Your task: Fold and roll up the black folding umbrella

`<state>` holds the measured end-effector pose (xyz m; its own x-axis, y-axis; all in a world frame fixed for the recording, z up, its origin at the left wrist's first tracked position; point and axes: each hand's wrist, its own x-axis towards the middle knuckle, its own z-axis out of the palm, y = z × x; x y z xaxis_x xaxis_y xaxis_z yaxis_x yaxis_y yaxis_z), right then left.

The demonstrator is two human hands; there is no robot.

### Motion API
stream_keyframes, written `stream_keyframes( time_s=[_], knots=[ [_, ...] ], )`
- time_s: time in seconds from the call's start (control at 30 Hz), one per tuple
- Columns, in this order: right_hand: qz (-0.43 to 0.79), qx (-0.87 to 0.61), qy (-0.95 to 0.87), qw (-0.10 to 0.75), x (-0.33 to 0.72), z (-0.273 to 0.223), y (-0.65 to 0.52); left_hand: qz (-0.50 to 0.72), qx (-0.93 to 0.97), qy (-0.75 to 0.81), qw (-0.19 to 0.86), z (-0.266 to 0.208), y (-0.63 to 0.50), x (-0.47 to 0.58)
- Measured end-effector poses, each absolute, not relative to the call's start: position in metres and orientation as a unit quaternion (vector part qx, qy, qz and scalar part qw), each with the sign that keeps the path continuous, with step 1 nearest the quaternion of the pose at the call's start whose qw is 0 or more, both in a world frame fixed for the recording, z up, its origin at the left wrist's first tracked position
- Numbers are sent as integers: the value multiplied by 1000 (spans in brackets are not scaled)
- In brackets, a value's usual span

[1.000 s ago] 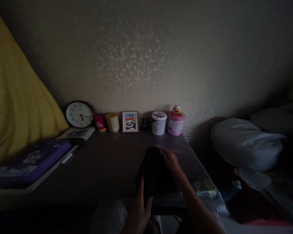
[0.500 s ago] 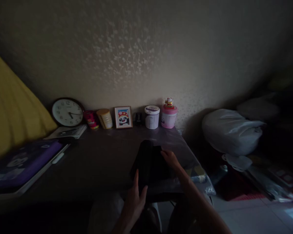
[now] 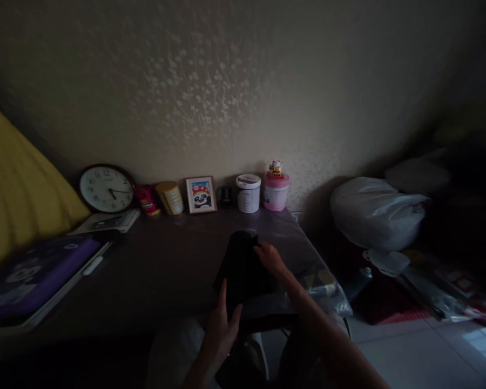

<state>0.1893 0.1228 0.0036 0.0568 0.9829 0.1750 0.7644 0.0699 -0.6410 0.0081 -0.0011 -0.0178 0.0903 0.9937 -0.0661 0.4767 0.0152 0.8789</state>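
A black, soft-looking cloth item [image 3: 240, 265] lies at the near edge of the dark table [image 3: 157, 259]. It is too dark to make out its exact kind. My right hand [image 3: 270, 256] pinches its upper right corner, fingers closed and folding it to the left. At the near end, my left hand [image 3: 222, 327] grips the cloth from below, the thumb on its right side and a finger along its left side. The other left fingers are hidden.
Along the wall stand a clock [image 3: 106, 188], two snack tubs, a panda picture [image 3: 201, 195], a white tub [image 3: 248, 193] and a pink tub [image 3: 276, 193] with a figurine. A purple case [image 3: 44, 273] lies left. White bags [image 3: 376, 210] sit right, beyond the table edge.
My right hand has moved left, carrying the cloth's right flap over toward the middle. The left hand keeps its hold near the bottom. The view has shifted slightly.
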Motion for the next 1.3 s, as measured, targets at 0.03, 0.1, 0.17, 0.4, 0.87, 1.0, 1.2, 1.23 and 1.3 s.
stream_keyframes(
  time_s=[0.03, 0.1, 0.17, 0.4, 0.87, 1.0, 1.2, 1.23, 1.3],
  knots=[
    [176, -659, -664, 307, 187, 6, 123, 336, 621, 585, 399, -19, -1, 8],
    [177, -657, -667, 304, 183, 12, 124, 350, 620, 579, 398, -20, -1, 7],
    [179, -651, -672, 303, 179, 18, 125, 346, 619, 581, 399, -19, -1, 7],
    [184, -653, -671, 299, 160, 22, 135, 329, 627, 579, 404, -17, 1, 7],
    [179, -664, -685, 241, 134, 12, 142, 298, 654, 572, 396, -25, 4, 4],
    [171, -653, -702, 226, 128, 18, 138, 304, 654, 566, 399, -25, 4, 3],
    [158, -613, -743, 218, 119, 23, 119, 323, 643, 568, 400, -22, 3, 3],
    [148, -599, -756, 217, 118, 23, 115, 336, 638, 568, 396, -22, 2, 3],
    [116, -572, -783, 214, 116, 22, 106, 371, 629, 562, 389, -22, 1, 5]
  ],
)
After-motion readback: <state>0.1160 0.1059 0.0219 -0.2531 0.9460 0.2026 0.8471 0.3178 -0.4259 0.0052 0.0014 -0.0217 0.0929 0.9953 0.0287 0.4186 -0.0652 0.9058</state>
